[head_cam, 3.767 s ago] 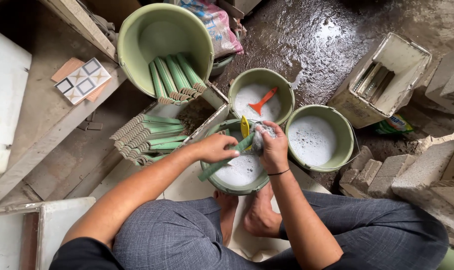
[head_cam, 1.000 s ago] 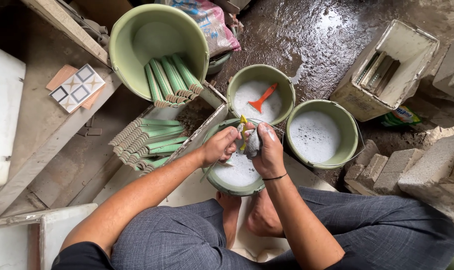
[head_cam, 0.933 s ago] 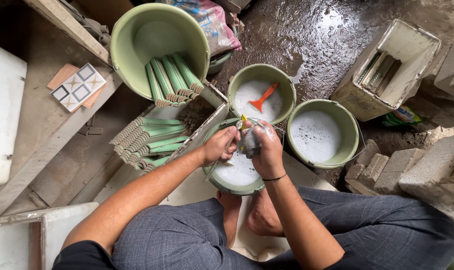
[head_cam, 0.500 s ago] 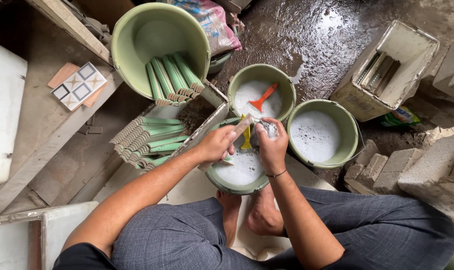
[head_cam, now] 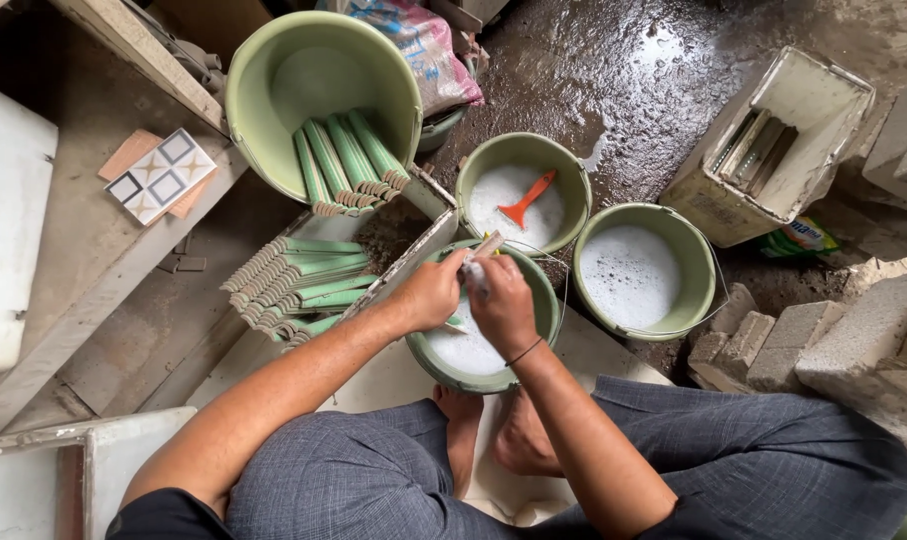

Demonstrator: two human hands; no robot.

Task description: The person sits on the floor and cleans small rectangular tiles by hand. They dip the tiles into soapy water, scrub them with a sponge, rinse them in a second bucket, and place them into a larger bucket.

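While both hands meet over the near bucket (head_cam: 429, 365) of soapy water, the entry reads as follows.

Left hand (head_cam: 431, 295): closed around a long green trim piece (head_cam: 455, 322), holding it across the bucket's mouth. A second ago the piece sat higher between the hands; it now lies lower, close to the suds.

Right hand (head_cam: 502, 305): clenched on a small pale scrubbing tool (head_cam: 479, 262), pressed to the piece's upper end; what kind of tool it is cannot be told. It has shifted a little along the piece, which suggests the scrubbing is mid-course.

Nearby: a middle bucket (head_cam: 571, 165) of foam with an orange-handled scraper (head_cam: 527, 200); a right bucket (head_cam: 699, 255) of foam; a large tub (head_cam: 264, 70) with green pieces (head_cam: 346, 160) leaning inside; a stacked row of green pieces (head_cam: 294, 285) on the floor; a patterned tile (head_cam: 161, 175) on a plank.
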